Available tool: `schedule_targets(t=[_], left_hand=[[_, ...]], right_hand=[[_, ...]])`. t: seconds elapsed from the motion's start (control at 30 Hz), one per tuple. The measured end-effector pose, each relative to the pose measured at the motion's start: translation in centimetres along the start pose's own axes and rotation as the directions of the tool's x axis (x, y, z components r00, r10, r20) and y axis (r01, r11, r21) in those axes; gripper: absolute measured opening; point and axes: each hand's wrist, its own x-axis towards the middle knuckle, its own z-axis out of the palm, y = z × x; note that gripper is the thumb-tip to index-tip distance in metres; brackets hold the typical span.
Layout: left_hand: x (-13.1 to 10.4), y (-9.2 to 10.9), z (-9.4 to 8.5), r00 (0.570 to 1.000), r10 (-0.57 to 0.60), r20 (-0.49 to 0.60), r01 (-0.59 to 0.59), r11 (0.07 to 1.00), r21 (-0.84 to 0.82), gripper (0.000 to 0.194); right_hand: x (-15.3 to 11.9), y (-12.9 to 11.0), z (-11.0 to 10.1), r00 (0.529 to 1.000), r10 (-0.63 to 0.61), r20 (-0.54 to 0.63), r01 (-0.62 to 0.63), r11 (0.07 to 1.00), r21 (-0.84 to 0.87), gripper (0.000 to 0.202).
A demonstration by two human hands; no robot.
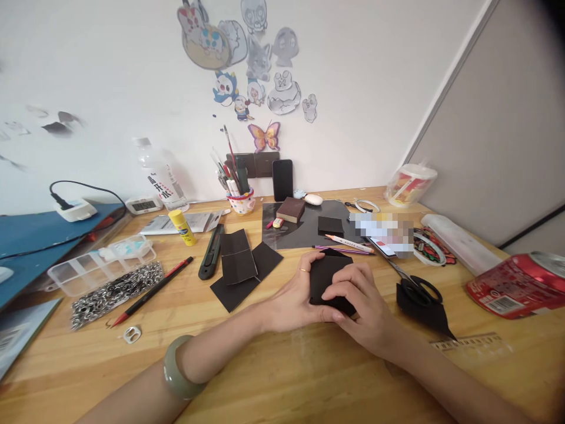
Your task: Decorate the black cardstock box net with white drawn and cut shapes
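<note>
A small folded box of black card is held between my two hands just above the wooden table. My left hand grips its left side, thumb along the near lower edge and fingers around the far side. My right hand closes around the right side, its bent fingers pressing on the top face. Part of the box is hidden behind the fingers. To the left lie a creased black card piece and a flat black card piece partly under it. Black-handled scissors rest on a black scrap at the right.
A utility knife, glue stick, red-and-black pencil and clear tray of metal rings are on the left. Markers lie beyond my hands. A red can and clear ruler are at right.
</note>
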Motion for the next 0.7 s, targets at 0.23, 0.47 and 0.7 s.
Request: schedule_targets(t=[0.23,0.47,0.7], left_hand=[[-0.3,0.9,-0.3,0.999,-0.038,0.008,0.038,0.997,0.066,0.07],[-0.4,0.9,-0.4,0.998,-0.057,0.013,0.055,0.991,0.126,0.071],[-0.5,1.1,-0.4,0.995,-0.096,0.018,0.093,0.987,0.129,0.069]], right_hand=[[0.4,-0.4,-0.4,0.999,0.035,0.035,-0.035,0.999,-0.006,0.018],[0.5,-0.6,-1.9,0.986,0.148,0.071,-0.161,0.96,0.23,0.033],[0.8,2.6,-4.7,0.902,0.421,-0.095,-0.354,0.847,0.396,0.014]])
